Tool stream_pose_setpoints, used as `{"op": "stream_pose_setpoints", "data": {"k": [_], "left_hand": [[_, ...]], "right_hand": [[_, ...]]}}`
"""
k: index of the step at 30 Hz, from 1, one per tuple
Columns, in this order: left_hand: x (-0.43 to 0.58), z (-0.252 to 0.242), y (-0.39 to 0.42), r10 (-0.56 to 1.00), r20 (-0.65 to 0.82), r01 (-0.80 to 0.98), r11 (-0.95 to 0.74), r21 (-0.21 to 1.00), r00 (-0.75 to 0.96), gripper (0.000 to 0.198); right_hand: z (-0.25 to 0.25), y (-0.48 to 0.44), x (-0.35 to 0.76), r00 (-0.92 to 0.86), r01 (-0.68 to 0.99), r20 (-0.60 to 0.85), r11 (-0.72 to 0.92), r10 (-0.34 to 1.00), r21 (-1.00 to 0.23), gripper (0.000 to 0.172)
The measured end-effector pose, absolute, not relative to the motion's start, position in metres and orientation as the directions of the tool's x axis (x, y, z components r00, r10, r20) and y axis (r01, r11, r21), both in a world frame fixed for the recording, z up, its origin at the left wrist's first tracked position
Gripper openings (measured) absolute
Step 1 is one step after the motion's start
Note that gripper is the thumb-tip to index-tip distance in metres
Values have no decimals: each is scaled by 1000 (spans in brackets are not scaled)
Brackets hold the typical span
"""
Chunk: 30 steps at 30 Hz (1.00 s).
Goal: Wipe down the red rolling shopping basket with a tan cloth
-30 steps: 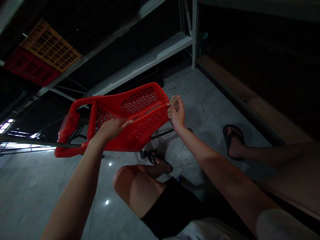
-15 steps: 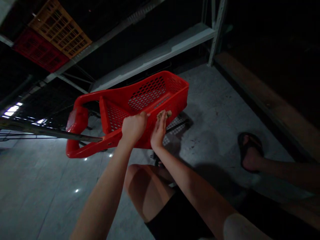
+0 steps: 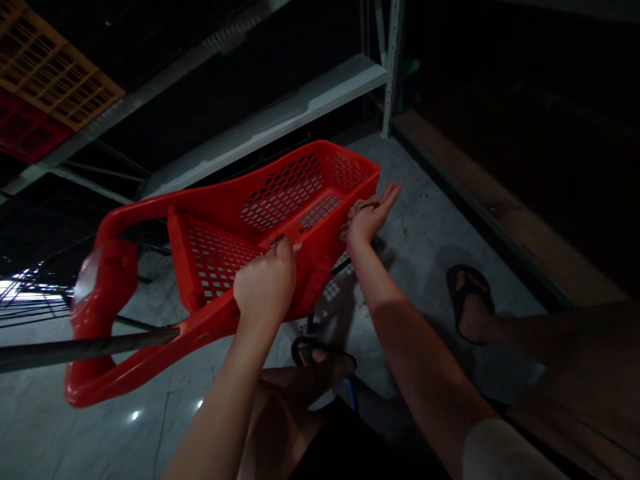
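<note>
A red plastic shopping cart with perforated walls stands in front of me, its handle end at the left. My left hand is closed over the near rim of its basket, about midway along. Toward the basket's far right end, my right hand presses a crumpled brown cloth against the outer side wall. The fingers of that hand stretch out past the cloth, which lies under the palm and is partly hidden. The basket holds nothing that I can see.
Behind the cart runs a metal shelf rack. An orange crate and a dark red crate sit on it at upper left. A metal pole crosses the cart's handle. A sandalled foot rests on the floor at right.
My right hand has slid the cloth along the side wall toward the basket's far right end, its fingers swinging outward. My left hand keeps hold of the rim. The view has shifted right.
</note>
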State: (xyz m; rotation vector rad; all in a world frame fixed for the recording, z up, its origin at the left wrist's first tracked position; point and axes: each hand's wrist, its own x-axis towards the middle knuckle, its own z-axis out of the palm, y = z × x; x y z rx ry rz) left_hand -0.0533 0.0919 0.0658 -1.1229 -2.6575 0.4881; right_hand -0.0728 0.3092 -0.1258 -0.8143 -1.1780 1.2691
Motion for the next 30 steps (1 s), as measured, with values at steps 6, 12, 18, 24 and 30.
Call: {"op": "stream_pose_setpoints", "data": {"k": [6,12,18,24,30], "left_hand": [[-40,67,105,702,74,621,669,-410,-708,52],[-28,69,109,662,74,565,689,-454,-746,51],[-11,72,97,650,51,560,689,-460,-758,46],[5,72,72,667,49,579,678,-453,-743,43],[26,67,61,692,71,598,666,-447,-718,42]], "right_hand": [[-120,266,-56,140,-180,-36,-10,989,-984,64],[-89,185,-24,-38,-248,-8,-17,999,-969,58],[-54,124,-17,-96,-348,-113,-140,989,-927,70],[-62,163,-8,97,-384,-143,-96,985,-918,68],[-103,305,10,316,-299,36,135,948,-945,70]]}}
